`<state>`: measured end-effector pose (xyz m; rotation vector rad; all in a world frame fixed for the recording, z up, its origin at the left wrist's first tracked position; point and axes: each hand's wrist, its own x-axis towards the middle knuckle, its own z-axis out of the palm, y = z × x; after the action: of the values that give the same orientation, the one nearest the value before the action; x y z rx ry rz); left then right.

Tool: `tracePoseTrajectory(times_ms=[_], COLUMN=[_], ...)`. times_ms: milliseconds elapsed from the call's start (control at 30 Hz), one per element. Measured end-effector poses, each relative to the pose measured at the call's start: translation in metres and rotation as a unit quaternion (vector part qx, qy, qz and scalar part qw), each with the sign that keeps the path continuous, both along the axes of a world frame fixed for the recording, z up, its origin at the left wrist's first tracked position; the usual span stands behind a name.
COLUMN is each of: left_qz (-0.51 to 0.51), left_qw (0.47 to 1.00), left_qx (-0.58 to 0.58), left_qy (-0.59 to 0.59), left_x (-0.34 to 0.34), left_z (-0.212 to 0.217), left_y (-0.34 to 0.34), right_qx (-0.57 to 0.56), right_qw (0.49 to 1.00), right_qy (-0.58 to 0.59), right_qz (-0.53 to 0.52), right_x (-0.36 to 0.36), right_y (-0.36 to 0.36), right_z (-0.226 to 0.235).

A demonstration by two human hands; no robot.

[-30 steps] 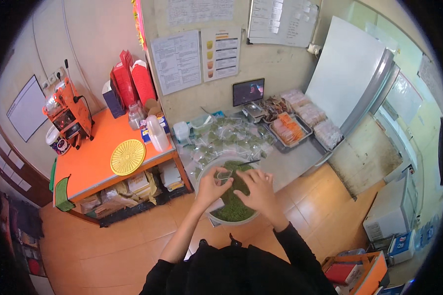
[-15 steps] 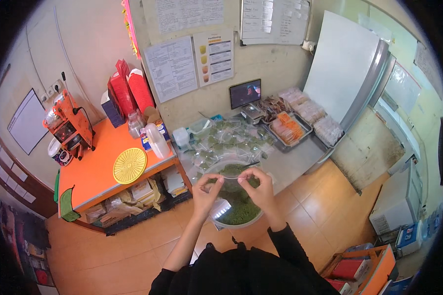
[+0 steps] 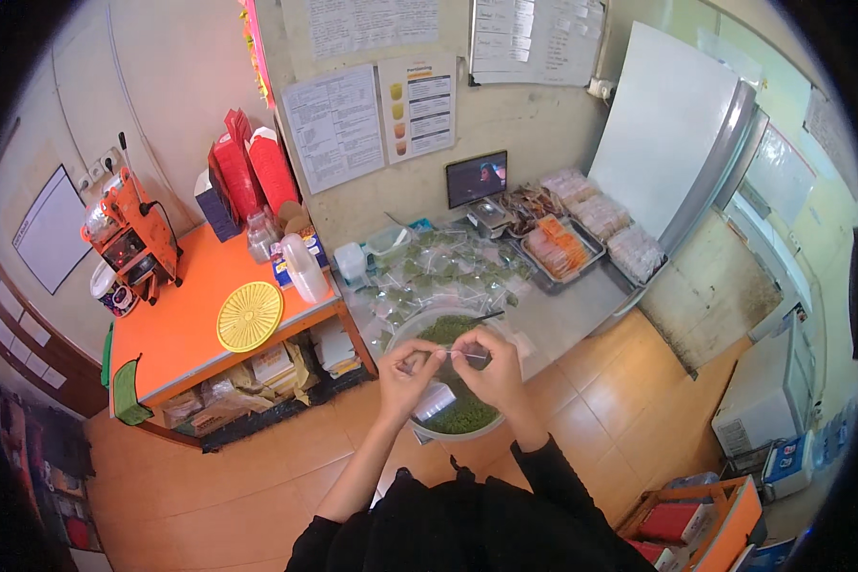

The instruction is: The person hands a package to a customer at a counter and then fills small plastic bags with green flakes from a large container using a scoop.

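Note:
My left hand (image 3: 408, 377) and my right hand (image 3: 489, 372) meet above a large round tub (image 3: 402, 331), fingertips almost touching. Each pinches the top edge of a small clear plastic bag (image 3: 436, 401), which hangs between them and catches a bright reflection. Whether anything is inside the bag is hard to make out. Below it the tub holds finely chopped green stuff (image 3: 464, 418). A dark handle (image 3: 487, 316) sticks out over the tub's far rim. Behind lie many small clear packets (image 3: 448, 267) with green contents, spread over the metal table.
Trays of packed orange and pale food (image 3: 555, 246) stand at the table's right, near a small screen (image 3: 477, 179). On the orange counter (image 3: 186, 300) at left are a yellow lid (image 3: 250, 316), stacked plastic cups (image 3: 303, 270) and an orange machine (image 3: 132, 234).
My hands have come closer together, and the bag's top edge, stretched taut between them before, is now gathered between the fingertips. The tub has stayed in place.

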<state>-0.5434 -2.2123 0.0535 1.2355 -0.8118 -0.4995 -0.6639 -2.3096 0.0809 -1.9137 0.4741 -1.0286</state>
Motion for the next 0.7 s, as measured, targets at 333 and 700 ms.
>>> tracePoseTrajectory(times_ms=[333,700], left_qz=[-0.036,-0.029], left_qw=[0.999,0.995], left_qx=[-0.011,0.044], left_qy=[-0.007,0.080], left_x=[0.003,0.022], left_z=[0.005,0.003], left_y=[0.003,0.005], right_qx=[-0.097,0.008], right_qw=[0.994,0.999], right_qy=[0.044,0.039], right_qz=[-0.016,0.026], right_x=[-0.001,-0.009], right_y=[0.000,-0.013], right_z=[0.008,0.028])
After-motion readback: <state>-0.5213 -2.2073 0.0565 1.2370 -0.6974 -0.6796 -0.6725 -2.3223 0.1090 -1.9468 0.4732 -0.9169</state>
